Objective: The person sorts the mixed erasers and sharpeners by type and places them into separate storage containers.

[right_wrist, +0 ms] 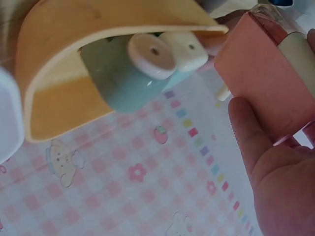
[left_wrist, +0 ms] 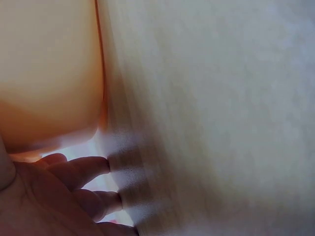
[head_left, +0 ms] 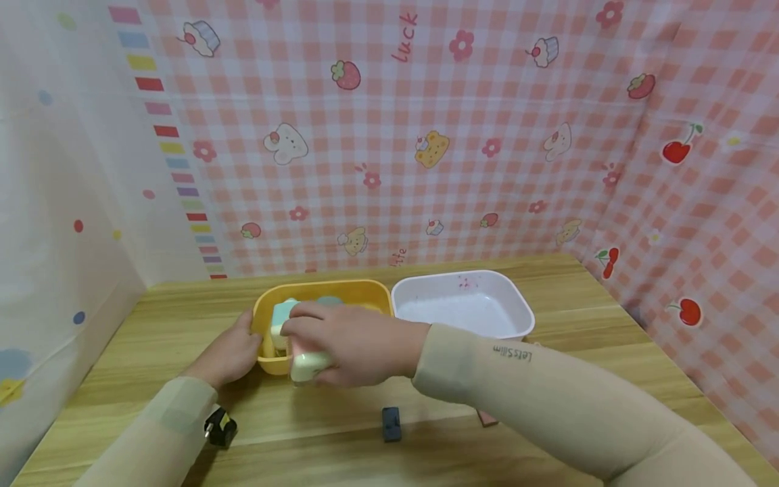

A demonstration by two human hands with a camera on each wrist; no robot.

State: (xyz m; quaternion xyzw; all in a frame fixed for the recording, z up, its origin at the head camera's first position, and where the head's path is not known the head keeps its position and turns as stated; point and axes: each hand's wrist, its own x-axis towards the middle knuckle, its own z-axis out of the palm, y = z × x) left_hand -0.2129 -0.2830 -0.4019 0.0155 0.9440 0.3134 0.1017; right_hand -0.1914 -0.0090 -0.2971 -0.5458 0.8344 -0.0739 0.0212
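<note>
My right hand (head_left: 362,345) grips a boxy pink and cream object (head_left: 307,362) above the front left of a yellow basin (head_left: 331,284). One flat pink face and a clear end piece of that object show in the right wrist view; its exact kind cannot be told. At the basin's left side, my left hand (head_left: 228,352) touches the wall, its fingers (left_wrist: 81,169) spread loosely beside it in the left wrist view. Inside the basin are a teal and white object (head_left: 281,328) and a rounded teal item (right_wrist: 118,78), partly hidden by my right hand.
A white basin (head_left: 525,326) stands against the yellow one's right side. Nearer me lie a small dark grey block (head_left: 391,425) and a pink piece (head_left: 487,418) half covered by the right sleeve. A black object with a yellow patch (head_left: 222,430) sits beside the left sleeve.
</note>
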